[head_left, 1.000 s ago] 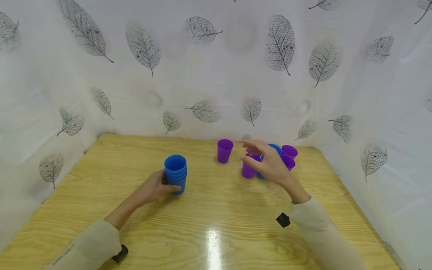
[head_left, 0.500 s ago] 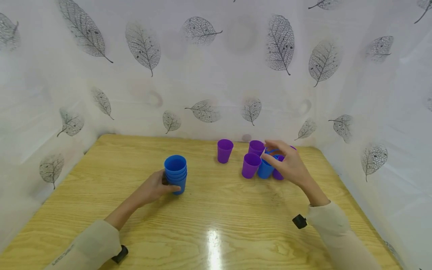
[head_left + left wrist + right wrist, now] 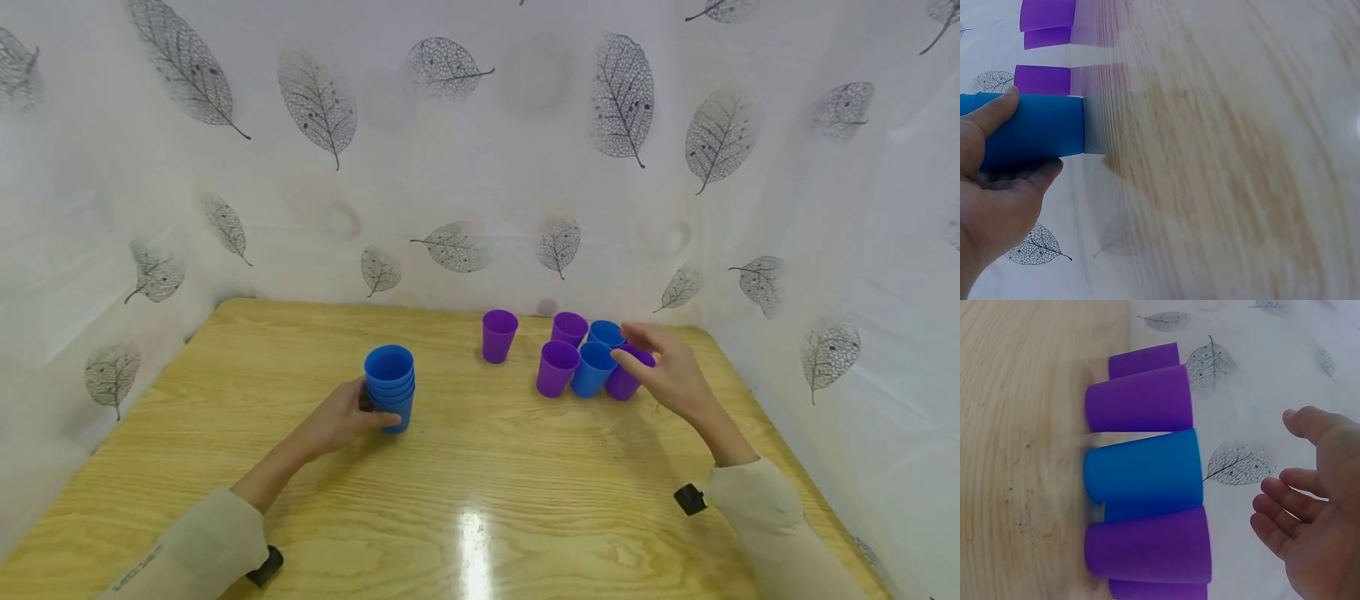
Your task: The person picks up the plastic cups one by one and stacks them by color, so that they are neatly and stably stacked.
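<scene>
On the left of the table, my left hand point(image 3: 351, 417) grips a stack of nested blue cups point(image 3: 390, 385), thumb on the near side. The left wrist view has the stack's lowest cup point(image 3: 1041, 125) between thumb and fingers. Over at the right, my right hand point(image 3: 671, 371) hovers by a purple cup point(image 3: 624, 377), fingers and thumb spread apart around nothing. The right wrist view has a gap between that hand point(image 3: 1325, 500) and the cups. Beside the purple cup stand a front blue cup point(image 3: 592, 372) and another purple cup point(image 3: 557, 372). A purple cup behind is mostly hidden by the hand.
Behind that front row stand a blue cup point(image 3: 606, 332) and a purple cup point(image 3: 570, 327). A lone purple cup point(image 3: 498, 337) stands nearer the middle. The wooden table point(image 3: 450, 475) ends at a white leaf-patterned curtain point(image 3: 480, 167) at the back and sides.
My right hand has moved rightward over the cup group, uncovering the purple and blue cups on its left. My left hand and the blue stack have stayed in place.
</scene>
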`<state>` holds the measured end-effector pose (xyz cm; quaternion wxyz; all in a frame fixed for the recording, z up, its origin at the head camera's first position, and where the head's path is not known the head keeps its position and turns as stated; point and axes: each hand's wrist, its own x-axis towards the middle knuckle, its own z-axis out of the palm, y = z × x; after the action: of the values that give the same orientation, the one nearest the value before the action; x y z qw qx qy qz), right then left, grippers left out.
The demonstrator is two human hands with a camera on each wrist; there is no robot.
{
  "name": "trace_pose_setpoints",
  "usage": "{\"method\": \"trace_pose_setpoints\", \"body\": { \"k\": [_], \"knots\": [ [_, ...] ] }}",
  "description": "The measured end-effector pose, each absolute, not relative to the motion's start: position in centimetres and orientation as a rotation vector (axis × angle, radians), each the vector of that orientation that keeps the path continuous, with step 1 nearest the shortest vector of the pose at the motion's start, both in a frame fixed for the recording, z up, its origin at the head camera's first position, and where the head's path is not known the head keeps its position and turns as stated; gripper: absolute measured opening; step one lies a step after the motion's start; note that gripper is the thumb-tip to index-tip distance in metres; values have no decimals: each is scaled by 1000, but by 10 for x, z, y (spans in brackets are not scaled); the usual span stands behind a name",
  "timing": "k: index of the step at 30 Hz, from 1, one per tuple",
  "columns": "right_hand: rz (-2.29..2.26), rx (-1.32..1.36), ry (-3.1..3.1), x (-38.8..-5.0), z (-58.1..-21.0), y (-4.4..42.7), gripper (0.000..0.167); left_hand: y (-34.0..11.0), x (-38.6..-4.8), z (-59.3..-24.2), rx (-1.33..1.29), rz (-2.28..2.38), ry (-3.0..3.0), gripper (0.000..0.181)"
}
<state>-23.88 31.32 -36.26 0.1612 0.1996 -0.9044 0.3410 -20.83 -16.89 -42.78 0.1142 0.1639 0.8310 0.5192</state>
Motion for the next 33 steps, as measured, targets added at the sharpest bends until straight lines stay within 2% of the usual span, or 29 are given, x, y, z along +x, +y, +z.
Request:
{"method": "trace_pose_setpoints", "body": {
  "k": [9, 33],
  "knots": [
    [870, 581, -2580, -247, -381, 315, 45, -170, -209, -429, 499, 1531, 2435, 71],
    [660, 575, -2661, -250, -394, 308, 51, -169, -208, -428, 499, 1529, 2449, 69]
  ]
}}
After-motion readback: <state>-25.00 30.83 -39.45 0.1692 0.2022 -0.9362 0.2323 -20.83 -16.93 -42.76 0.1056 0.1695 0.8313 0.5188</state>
